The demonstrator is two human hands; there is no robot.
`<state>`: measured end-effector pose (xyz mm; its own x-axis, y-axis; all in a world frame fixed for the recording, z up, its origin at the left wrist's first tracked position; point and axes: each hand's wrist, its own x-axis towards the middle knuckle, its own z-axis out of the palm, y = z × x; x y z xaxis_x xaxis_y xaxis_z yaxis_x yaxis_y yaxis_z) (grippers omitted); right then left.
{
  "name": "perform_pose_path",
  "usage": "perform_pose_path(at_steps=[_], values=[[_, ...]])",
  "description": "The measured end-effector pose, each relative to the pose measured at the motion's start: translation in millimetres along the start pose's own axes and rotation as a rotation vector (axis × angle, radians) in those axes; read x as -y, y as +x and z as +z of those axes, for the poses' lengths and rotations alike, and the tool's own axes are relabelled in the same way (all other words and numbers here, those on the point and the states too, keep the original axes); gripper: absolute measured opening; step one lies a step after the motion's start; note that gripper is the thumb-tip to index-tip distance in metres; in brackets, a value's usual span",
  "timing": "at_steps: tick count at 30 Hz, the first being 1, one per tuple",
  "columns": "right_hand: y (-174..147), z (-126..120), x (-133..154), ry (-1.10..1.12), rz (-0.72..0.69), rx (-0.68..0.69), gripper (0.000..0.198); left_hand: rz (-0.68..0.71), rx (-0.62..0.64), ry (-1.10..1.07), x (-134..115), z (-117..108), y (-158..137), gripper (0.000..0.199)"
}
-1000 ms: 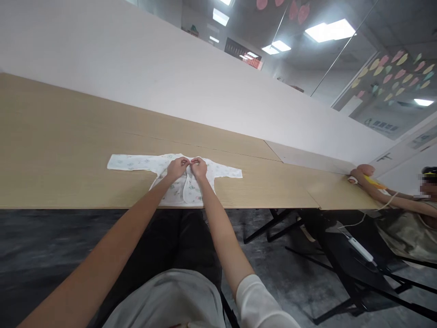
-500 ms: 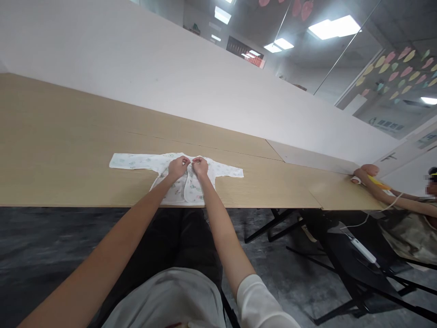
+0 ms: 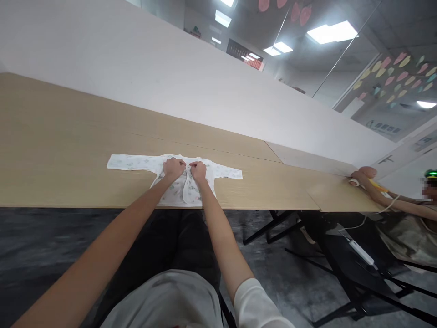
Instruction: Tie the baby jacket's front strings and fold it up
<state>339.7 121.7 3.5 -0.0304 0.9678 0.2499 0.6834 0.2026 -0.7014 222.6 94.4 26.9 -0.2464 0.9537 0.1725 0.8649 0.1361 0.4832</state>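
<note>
A small white baby shirt (image 3: 165,193) with a light print lies flat on the wooden table (image 3: 68,132), its sleeves spread to both sides. My left hand (image 3: 174,167) rests on its upper front, fingers pinched on the cloth near the front opening. Just across the opening, my right hand (image 3: 198,171) pinches the other edge close below the neckline. A small gap separates the two hands. The fingertips partly hide what they grip. Below, the lower front flap shows with its curved edge, reaching the table's front edge.
At the far right a person's arm (image 3: 382,196) reaches over the table to a doll (image 3: 368,172). A black chair (image 3: 362,273) with a white power strip (image 3: 362,253) on it stands at the lower right. A white wall (image 3: 143,86) runs behind the table.
Both hands stay at the shirt's upper front. My left hand has shifted slightly left and turned more knuckles-up; the right has moved a little lower. The view has tilted slightly.
</note>
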Motion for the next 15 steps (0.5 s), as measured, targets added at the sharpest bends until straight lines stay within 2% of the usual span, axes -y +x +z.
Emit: perform_pose_path(at_steps=[8,12,15], values=[[-5.6,-6.5,6.6,0.029,-0.005,0.039,0.034,0.124,0.200,0.015,11.2,-14.8,-5.7,0.031],[-9.1,-17.2,6.8,0.159,-0.036,0.072,0.024,0.223,0.211,-0.074,16.0,-11.2,-12.7,0.035],[-14.3,-23.5,7.4,0.156,-0.020,0.091,0.018,0.270,0.182,-0.134,19.1,-6.4,-17.0,0.034]])
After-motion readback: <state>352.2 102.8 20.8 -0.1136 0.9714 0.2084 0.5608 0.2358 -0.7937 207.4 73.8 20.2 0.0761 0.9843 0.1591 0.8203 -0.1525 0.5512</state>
